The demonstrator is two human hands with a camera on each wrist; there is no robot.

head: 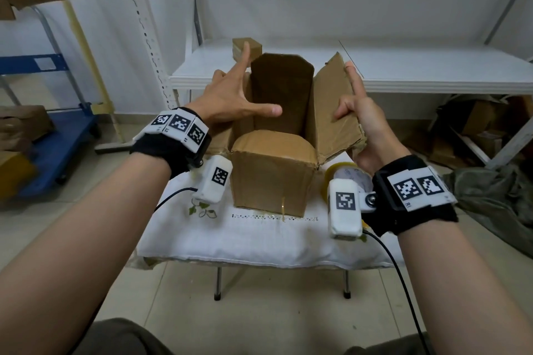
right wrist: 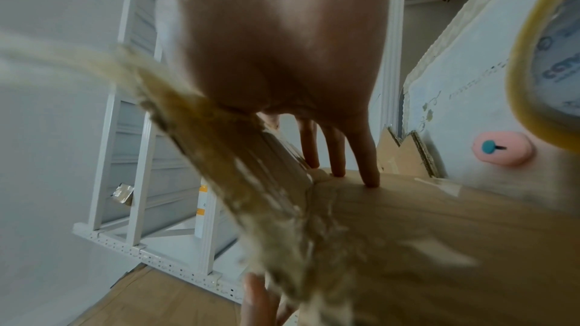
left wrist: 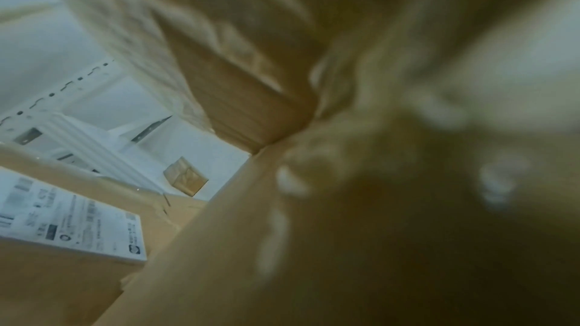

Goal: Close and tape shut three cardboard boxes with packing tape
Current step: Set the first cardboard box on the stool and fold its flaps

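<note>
An open cardboard box point(head: 271, 181) stands on a small table covered with a white cloth point(head: 259, 236). Its near flap is folded down and its far flap point(head: 281, 92) stands upright. My right hand point(head: 350, 92) pinches the raised right flap point(head: 328, 124), thumb on the inside and fingers point(right wrist: 337, 158) straight against the outside. My left hand point(head: 248, 86) is spread open over the box's left side and hides the left flap. A roll of yellowish packing tape point(head: 346, 171) lies on the cloth right of the box, under my right wrist. The left wrist view is blurred cardboard.
A small cardboard box point(head: 246, 47) sits on the white shelf point(head: 403, 78) behind the table. A pink object point(right wrist: 502, 149) lies by the tape roll point(right wrist: 533, 58). Another box with a printed label point(left wrist: 69, 220) lies to the left. A blue cart point(head: 57, 147) stands at left, and bags and boxes at right.
</note>
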